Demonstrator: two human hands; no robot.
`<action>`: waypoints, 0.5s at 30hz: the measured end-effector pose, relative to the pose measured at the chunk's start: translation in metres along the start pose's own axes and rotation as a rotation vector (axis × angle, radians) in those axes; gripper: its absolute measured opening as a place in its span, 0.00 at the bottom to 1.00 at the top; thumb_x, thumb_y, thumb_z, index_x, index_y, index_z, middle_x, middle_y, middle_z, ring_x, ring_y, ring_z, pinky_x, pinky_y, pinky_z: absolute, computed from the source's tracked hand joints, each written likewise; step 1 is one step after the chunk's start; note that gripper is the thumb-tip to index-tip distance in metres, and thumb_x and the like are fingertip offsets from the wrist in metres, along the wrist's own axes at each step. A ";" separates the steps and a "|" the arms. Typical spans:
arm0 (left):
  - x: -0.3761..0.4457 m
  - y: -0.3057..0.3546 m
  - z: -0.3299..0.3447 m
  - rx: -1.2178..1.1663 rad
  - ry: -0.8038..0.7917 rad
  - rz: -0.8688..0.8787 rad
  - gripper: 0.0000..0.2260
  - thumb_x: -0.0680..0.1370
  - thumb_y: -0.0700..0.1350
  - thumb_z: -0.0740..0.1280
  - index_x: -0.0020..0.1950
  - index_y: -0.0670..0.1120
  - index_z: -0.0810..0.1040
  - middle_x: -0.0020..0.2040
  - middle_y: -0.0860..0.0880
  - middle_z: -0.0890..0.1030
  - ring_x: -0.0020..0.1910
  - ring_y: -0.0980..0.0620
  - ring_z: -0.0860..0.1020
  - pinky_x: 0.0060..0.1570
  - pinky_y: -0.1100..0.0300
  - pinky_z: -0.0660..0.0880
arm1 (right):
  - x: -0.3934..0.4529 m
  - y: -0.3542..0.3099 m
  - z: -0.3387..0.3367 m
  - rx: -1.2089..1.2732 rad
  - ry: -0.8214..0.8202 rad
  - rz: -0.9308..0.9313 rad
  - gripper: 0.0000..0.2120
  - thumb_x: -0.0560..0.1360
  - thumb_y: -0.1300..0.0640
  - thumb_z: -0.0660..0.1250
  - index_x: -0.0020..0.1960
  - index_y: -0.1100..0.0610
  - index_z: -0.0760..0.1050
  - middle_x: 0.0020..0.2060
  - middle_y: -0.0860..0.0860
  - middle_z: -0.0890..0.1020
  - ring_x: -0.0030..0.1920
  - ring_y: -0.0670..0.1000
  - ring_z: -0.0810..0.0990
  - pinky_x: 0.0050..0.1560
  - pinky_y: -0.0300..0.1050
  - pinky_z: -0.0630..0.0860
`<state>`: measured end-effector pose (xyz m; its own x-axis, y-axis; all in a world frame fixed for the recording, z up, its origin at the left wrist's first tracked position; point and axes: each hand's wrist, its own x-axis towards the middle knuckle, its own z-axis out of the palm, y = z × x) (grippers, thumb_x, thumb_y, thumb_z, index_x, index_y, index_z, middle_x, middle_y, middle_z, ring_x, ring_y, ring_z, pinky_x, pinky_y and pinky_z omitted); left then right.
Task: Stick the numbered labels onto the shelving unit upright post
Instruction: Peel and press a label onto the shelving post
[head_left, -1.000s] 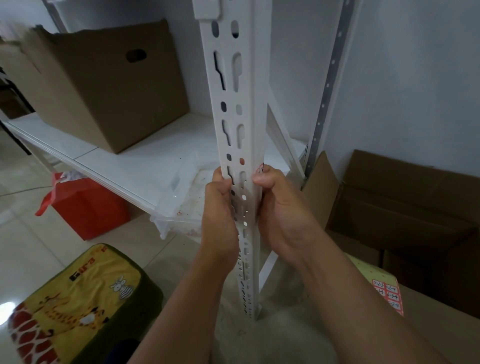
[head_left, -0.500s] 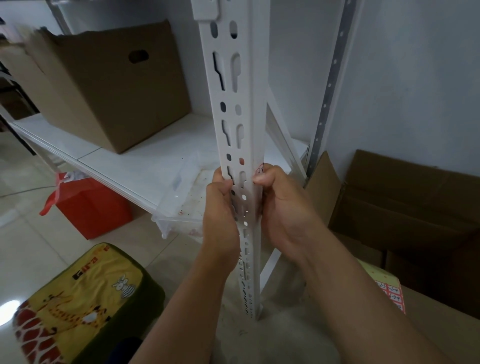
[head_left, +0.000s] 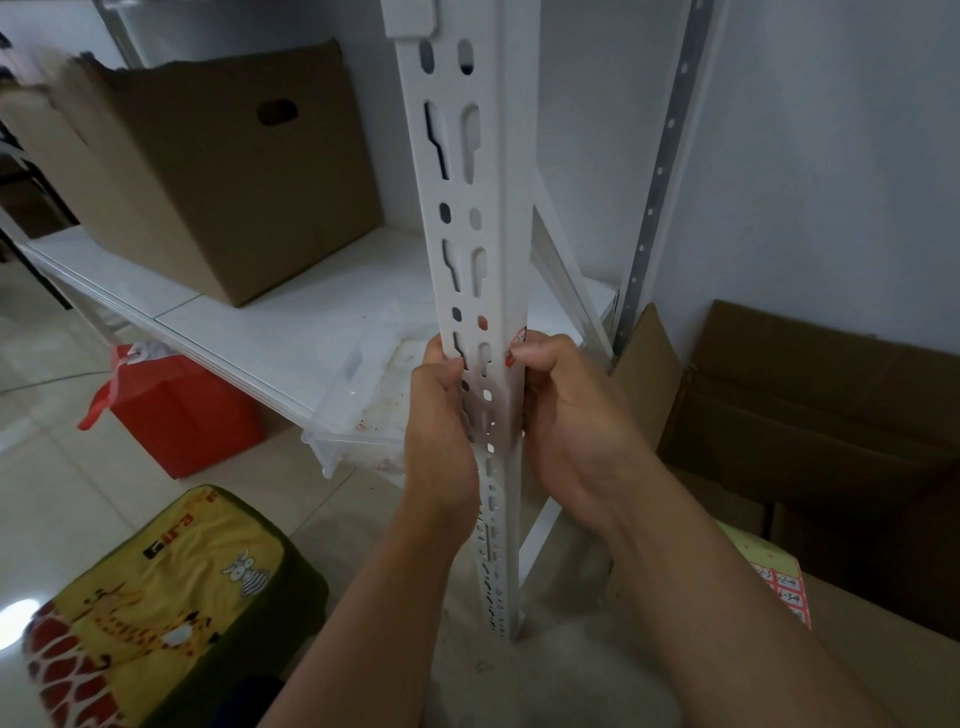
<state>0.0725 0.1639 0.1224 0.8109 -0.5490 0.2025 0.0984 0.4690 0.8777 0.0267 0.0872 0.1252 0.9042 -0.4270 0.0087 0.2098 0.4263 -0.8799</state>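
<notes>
I saw two hands clamped on one white upright post (head_left: 480, 270) at frame centre. The left hand (head_left: 441, 415) curled round its left edge; the right hand (head_left: 566, 410) gripped the right edge, thumb pressing one small red-and-white label (head_left: 519, 335) at the corner. One sheet of numbered labels (head_left: 787, 597) lay at lower right, partly hidden by the forearm. I counted two cardboard boxes (head_left: 218, 182), one on the shelf at upper left and one at right, one red bag (head_left: 176, 415), one giraffe-print cushion (head_left: 156, 613).
</notes>
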 end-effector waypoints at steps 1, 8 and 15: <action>0.000 0.000 0.000 -0.007 0.001 0.001 0.15 0.81 0.39 0.46 0.52 0.39 0.72 0.35 0.52 0.81 0.35 0.60 0.79 0.36 0.68 0.75 | 0.000 0.000 0.000 0.009 -0.003 0.001 0.15 0.76 0.61 0.57 0.53 0.63 0.81 0.49 0.61 0.83 0.48 0.55 0.81 0.57 0.55 0.76; 0.000 -0.001 -0.001 0.013 0.023 -0.007 0.15 0.81 0.39 0.46 0.55 0.38 0.72 0.36 0.52 0.82 0.38 0.59 0.80 0.38 0.67 0.76 | 0.001 0.000 0.000 0.024 0.010 0.004 0.14 0.75 0.63 0.57 0.48 0.61 0.82 0.45 0.57 0.85 0.44 0.52 0.83 0.51 0.47 0.80; -0.001 0.000 0.003 -0.032 0.025 -0.010 0.16 0.81 0.39 0.47 0.56 0.37 0.72 0.37 0.51 0.82 0.37 0.58 0.81 0.37 0.68 0.76 | 0.000 0.001 0.003 0.057 0.051 0.035 0.15 0.76 0.58 0.58 0.51 0.61 0.82 0.52 0.63 0.82 0.52 0.59 0.80 0.64 0.62 0.71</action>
<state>0.0703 0.1627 0.1238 0.8237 -0.5368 0.1827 0.1247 0.4858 0.8651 0.0279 0.0901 0.1252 0.8914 -0.4509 -0.0468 0.2008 0.4854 -0.8509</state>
